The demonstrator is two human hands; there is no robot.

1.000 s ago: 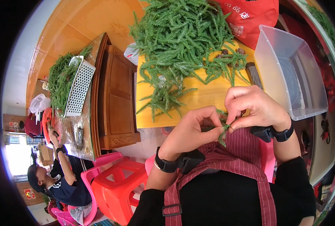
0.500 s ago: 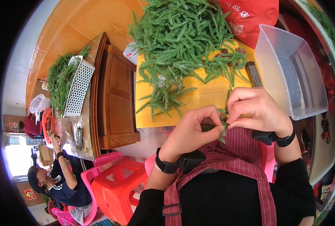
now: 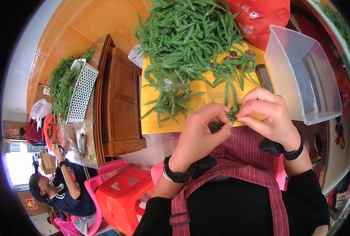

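Note:
Just over the near edge of the yellow table, my two hands meet on a green artificial fir sprig. My left hand is closed, thumb and forefinger pinching the sprig's base, with dark green needles showing inside its curl. Pressed against the same spot are the thumb and fingertips of my right hand, also closed. Whatever fine piece lies between its fingertips is too small to make out. Close by on the left rests a spread-out fir cluster. A big heap of fir sprigs covers the far part of the table.
Brown pine cones and a bundle of thin dark sticks lie at the table's right. Beyond stand a clear plastic box and a red bag. At left, a person works beside a white basket; a red stool is nearer.
Both my hands have risen slightly toward the table with the sprig, and its branches now show more above my fingers. The other person's hands have shifted a little.

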